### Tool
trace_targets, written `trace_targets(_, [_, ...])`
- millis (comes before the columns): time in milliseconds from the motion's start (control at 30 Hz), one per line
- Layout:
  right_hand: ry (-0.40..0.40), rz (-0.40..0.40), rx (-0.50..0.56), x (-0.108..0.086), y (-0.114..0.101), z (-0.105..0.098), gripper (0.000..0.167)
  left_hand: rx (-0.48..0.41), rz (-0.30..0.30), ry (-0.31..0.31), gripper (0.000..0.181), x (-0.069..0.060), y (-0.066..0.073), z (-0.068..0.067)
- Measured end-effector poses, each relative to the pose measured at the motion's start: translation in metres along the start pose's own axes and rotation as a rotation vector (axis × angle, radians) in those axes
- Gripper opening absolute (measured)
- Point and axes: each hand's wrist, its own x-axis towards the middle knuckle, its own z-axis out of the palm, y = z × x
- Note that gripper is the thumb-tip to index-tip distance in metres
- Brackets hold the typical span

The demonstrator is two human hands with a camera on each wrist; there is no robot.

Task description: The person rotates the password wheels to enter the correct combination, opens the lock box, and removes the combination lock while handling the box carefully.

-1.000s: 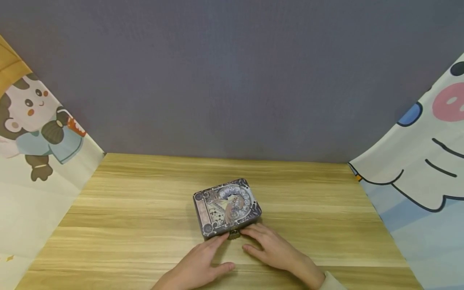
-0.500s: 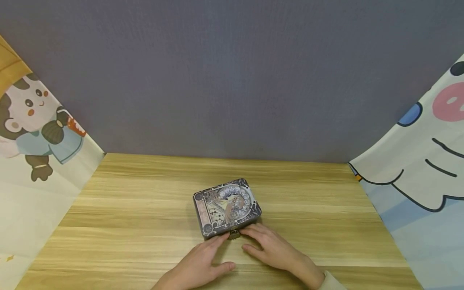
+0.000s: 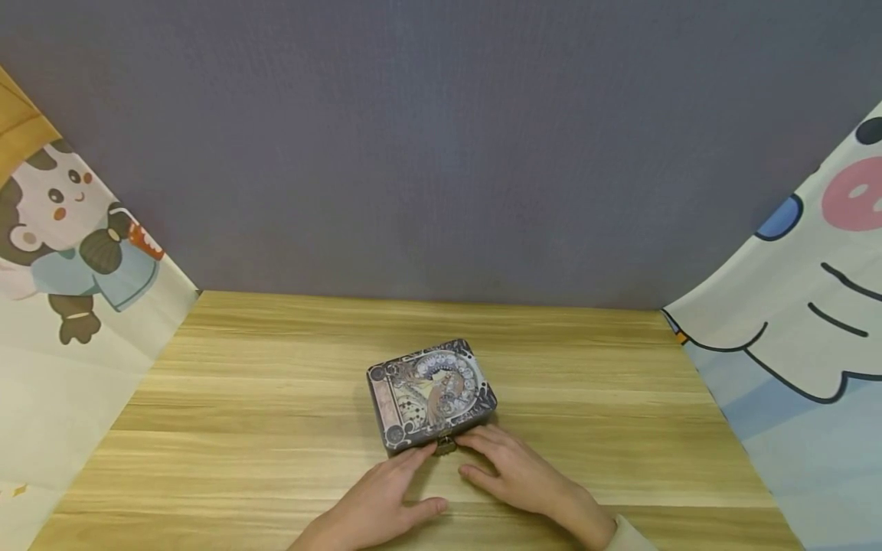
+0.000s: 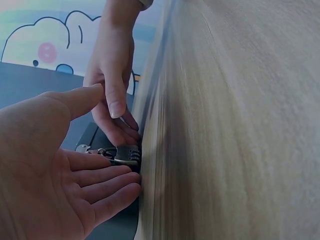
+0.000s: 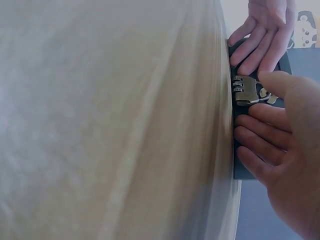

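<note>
A dark box (image 3: pixel 434 394) with an ornate printed lid lies closed on the wooden table, turned slightly askew. On its front hangs a small bronze combination padlock (image 5: pixel 245 90), its number dials visible in the right wrist view, its shackle through a metal clasp (image 5: pixel 267 95). My left hand (image 3: pixel 379 501) rests its extended fingers against the box front, left of the padlock, thumb held apart. To the padlock's right, the fingers of my right hand (image 3: pixel 513 467) lie against the same front side, thumb spread away. Neither hand grips anything.
The wooden table (image 3: pixel 262 413) runs back to a grey upright panel (image 3: pixel 441 153). Cloths with cartoon prints hang at the left (image 3: pixel 69 398) and at the right (image 3: pixel 792 321).
</note>
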Motion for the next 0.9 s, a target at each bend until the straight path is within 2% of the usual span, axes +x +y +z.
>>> trace_targets(600, [0.024, 0.022, 0.004, -0.0007, -0.0018, 0.0038, 0.046, 0.006, 0.004, 0.027, 0.079, 0.0020, 0.0014, 0.0068])
trace_targets(900, [0.045, 0.005, 0.016, -0.0003, -0.0028, 0.0054, 0.043, 0.010, 0.004, 0.043, 0.078, 0.0020, 0.0018, 0.0083])
